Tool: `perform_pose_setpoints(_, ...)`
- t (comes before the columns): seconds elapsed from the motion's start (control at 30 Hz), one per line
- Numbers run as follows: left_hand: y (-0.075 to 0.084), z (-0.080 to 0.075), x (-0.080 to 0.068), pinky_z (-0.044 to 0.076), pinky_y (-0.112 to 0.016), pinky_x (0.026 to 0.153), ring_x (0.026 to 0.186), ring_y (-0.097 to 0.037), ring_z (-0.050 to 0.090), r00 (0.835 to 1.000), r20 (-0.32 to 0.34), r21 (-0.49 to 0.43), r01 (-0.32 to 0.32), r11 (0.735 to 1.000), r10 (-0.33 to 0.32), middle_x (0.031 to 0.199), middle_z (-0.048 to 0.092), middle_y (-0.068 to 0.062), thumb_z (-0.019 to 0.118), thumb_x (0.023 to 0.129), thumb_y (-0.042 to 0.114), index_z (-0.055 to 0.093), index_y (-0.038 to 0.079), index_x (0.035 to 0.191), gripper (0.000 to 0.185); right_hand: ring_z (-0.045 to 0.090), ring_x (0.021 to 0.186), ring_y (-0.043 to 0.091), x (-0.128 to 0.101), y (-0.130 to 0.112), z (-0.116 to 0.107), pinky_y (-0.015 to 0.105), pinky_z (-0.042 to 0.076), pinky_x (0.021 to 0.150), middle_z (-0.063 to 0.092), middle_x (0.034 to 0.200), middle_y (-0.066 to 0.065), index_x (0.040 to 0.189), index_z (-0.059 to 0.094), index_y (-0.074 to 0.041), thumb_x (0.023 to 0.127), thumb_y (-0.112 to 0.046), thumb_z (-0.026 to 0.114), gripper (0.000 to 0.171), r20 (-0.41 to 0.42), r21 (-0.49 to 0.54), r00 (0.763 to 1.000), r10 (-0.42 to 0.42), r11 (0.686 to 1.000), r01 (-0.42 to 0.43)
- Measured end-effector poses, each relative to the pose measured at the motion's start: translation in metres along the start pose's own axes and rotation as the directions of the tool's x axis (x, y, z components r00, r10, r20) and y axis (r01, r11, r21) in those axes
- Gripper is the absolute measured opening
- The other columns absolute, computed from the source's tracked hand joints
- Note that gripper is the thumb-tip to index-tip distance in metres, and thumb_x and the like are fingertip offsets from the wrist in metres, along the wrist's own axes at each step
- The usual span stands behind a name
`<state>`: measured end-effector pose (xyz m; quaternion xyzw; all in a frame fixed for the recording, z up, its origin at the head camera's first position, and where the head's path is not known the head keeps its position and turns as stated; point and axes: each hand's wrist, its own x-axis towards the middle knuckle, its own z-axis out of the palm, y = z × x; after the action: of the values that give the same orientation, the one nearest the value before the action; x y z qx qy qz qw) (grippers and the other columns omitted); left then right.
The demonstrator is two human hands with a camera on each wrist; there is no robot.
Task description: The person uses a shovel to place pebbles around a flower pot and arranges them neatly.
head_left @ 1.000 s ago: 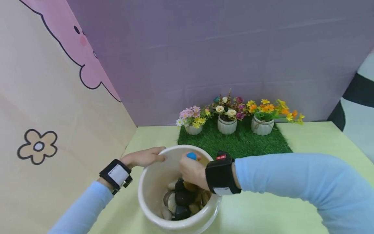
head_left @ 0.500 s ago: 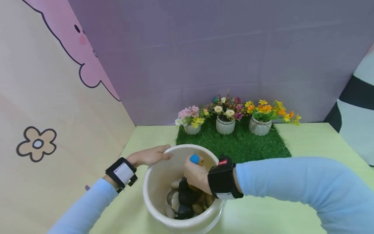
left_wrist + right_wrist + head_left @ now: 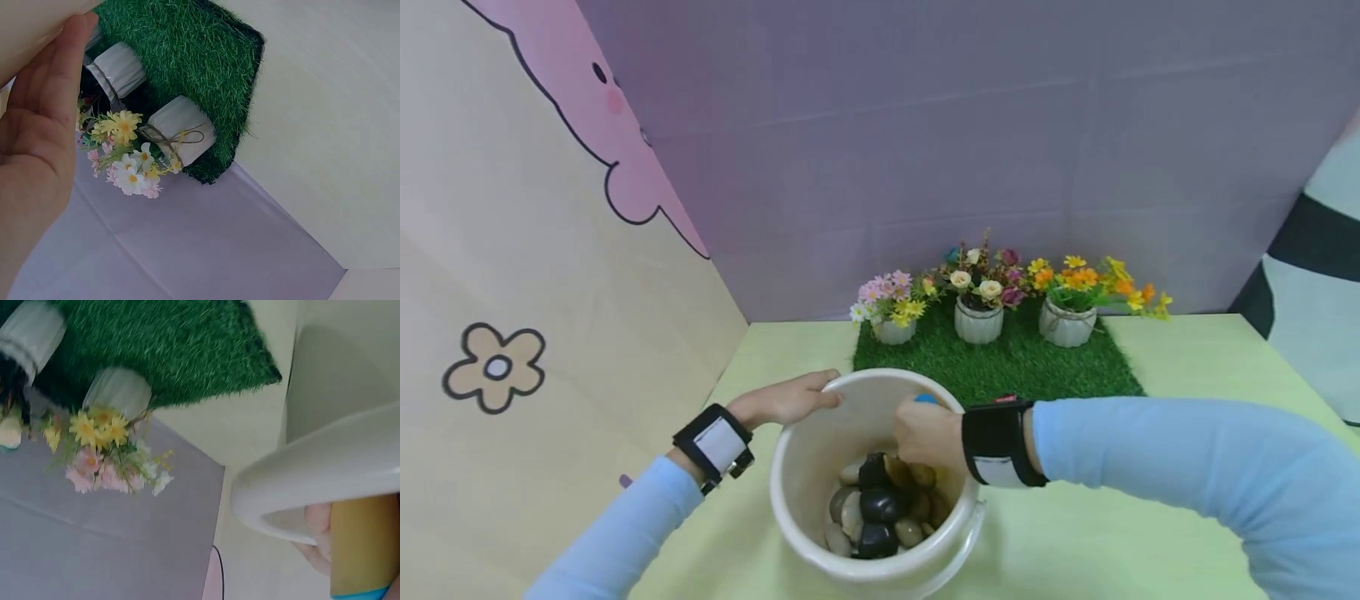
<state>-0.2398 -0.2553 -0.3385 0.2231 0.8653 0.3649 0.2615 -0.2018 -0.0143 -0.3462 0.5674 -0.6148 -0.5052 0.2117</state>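
Right hand point(image 3: 928, 433) inside the white bucket point(image 3: 820, 560), fingers curled round a yellow-handled tool point(image 3: 364, 547) with a blue end point(image 3: 926, 399); its working end is hidden among the pebbles point(image 3: 880, 504). Left hand point(image 3: 786, 402) rests on the bucket's far-left rim, fingers straight, nothing gripped. The bucket stands on the pale green surface point(image 3: 1187, 358), near the grass mat point(image 3: 1000, 367). Judgement: press the rim down, work the tool low, and lift slowly so no stones spill.
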Motion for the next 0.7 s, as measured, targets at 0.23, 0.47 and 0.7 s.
perform_pose_setpoints(0.23, 0.0, 0.002, -0.002, 0.064, -0.032, 0.076, 0.092, -0.019, 0.07, 1.0, -0.007, -0.011, 0.008, 1.0, -0.008, 0.116, 0.064, -0.02, 0.04, 0.103, 0.018, 0.05, -0.001, 0.124, 0.03, 0.056, 0.061, 0.0, -0.006, 0.0, 0.003, 0.021, 0.035, 0.044, 0.067, 0.071, -0.021, 0.071, 0.069, -0.042, 0.085, -0.034, 0.064, 0.017, -0.113, 0.103, 0.989, 0.096, 0.991, -0.084)
perform_pose_setpoints(0.47, -0.002, 0.004, -0.006, 0.064, -0.032, 0.076, 0.095, -0.022, 0.071, 1.0, 0.002, -0.029, 0.006, 1.0, -0.006, 0.12, 0.063, -0.022, 0.04, 0.103, 0.018, 0.047, -0.001, 0.129, 0.034, 0.06, 0.061, 0.002, -0.008, -0.002, 0.007, 0.021, 0.039, 0.046, 0.066, 0.069, -0.02, 0.067, 0.068, -0.04, 0.082, -0.036, 0.066, 0.016, -0.211, 0.179, 0.964, 0.164, 0.976, -0.127)
perform_pose_setpoints(0.7, 0.0, 0.006, -0.007, 0.065, -0.033, 0.072, 0.093, -0.025, 0.072, 1.0, 0.005, -0.045, -0.017, 0.999, 0.017, 0.122, 0.062, -0.025, 0.04, 0.103, 0.018, 0.046, -0.003, 0.131, 0.035, 0.059, 0.056, 0.003, -0.013, 0.0, 0.012, 0.022, 0.041, 0.044, 0.064, 0.062, -0.018, 0.06, 0.065, -0.037, 0.078, -0.031, 0.07, 0.019, -0.287, 0.215, 0.936, 0.205, 0.966, -0.146)
